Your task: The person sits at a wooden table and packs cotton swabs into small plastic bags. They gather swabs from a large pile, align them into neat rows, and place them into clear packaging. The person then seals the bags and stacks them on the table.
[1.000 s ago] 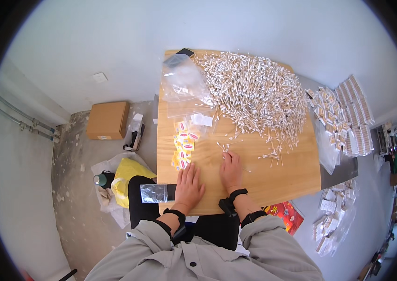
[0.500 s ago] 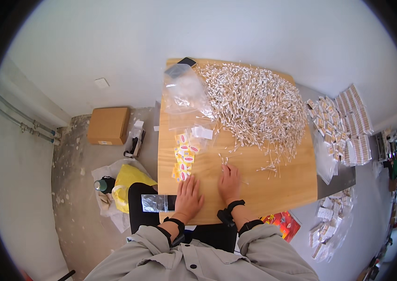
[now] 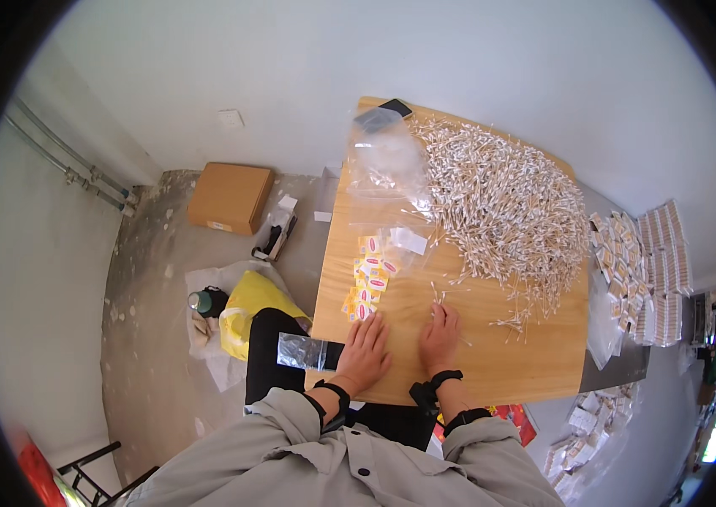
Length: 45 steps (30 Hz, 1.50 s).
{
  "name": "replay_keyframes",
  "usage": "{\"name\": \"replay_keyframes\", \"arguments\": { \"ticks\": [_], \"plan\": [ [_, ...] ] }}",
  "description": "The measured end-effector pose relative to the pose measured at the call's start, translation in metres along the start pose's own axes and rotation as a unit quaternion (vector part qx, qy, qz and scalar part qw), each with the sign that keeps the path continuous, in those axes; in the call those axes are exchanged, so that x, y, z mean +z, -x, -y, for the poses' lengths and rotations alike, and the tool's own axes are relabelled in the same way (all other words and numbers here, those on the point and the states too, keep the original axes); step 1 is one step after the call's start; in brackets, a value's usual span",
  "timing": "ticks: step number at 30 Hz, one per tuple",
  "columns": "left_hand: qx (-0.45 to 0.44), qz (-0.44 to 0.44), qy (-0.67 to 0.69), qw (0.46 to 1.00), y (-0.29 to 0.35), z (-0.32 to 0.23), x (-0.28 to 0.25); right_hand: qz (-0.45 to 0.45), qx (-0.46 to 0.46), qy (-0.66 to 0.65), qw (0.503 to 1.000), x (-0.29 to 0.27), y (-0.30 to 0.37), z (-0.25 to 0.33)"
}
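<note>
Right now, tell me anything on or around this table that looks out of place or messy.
The heap of white sticks has strays scattered toward the right hand. A clear plastic bag hangs off the wooden table edge beside the left hand. Nothing looks damaged.

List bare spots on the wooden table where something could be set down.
Free: the near right of the light wooden table, bordered by the right hand, the table's near edge and the big pile of white sticks. Crowded: the far half under that pile and clear plastic bags; small yellow packets beside the left hand.
</note>
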<state>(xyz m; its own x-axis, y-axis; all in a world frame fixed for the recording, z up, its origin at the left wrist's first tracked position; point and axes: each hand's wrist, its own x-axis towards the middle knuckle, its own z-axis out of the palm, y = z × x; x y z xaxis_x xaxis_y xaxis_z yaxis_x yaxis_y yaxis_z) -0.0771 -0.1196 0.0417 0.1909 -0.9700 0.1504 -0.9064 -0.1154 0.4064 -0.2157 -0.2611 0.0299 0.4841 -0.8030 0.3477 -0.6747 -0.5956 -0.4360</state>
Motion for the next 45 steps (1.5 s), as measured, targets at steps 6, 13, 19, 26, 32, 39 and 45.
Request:
{"name": "replay_keyframes", "arguments": {
  "ticks": [6, 13, 19, 26, 32, 39, 45],
  "plan": [
    [0.001, -0.001, -0.003, 1.0, -0.0009, -0.0006, 0.0013, -0.003, -0.014, 0.014, 1.0, -0.0003, -0.0001, -0.004],
    [-0.005, -0.007, 0.023, 1.0, 0.0006, 0.0017, 0.0018, -0.018, -0.035, 0.04, 0.998, 0.004, 0.0002, -0.0028],
    [-0.007, -0.003, 0.021, 1.0, 0.0005, 0.0022, 0.0011, -0.02, -0.038, 0.046, 0.998, 0.0033, -0.0015, -0.0013],
    [-0.016, 0.0, 0.029, 0.999, 0.0002, 0.0019, 0.0006, -0.012, -0.025, 0.039, 0.999, 0.0047, -0.0002, -0.0026],
    [-0.016, 0.002, 0.023, 1.0, 0.001, 0.0029, 0.0077, 0.005, -0.011, 0.039, 0.999, 0.0032, 0.0001, -0.0013],
    [-0.011, 0.0, 0.027, 1.0, 0.001, 0.0034, 0.0061, 0.003, -0.004, 0.043, 0.999, 0.0036, 0.0001, -0.0004],
    [-0.012, 0.006, 0.024, 1.0, 0.0007, 0.0032, 0.0064, 0.003, -0.01, 0.049, 0.999, 0.0026, -0.0004, -0.0008]
  ]
}}
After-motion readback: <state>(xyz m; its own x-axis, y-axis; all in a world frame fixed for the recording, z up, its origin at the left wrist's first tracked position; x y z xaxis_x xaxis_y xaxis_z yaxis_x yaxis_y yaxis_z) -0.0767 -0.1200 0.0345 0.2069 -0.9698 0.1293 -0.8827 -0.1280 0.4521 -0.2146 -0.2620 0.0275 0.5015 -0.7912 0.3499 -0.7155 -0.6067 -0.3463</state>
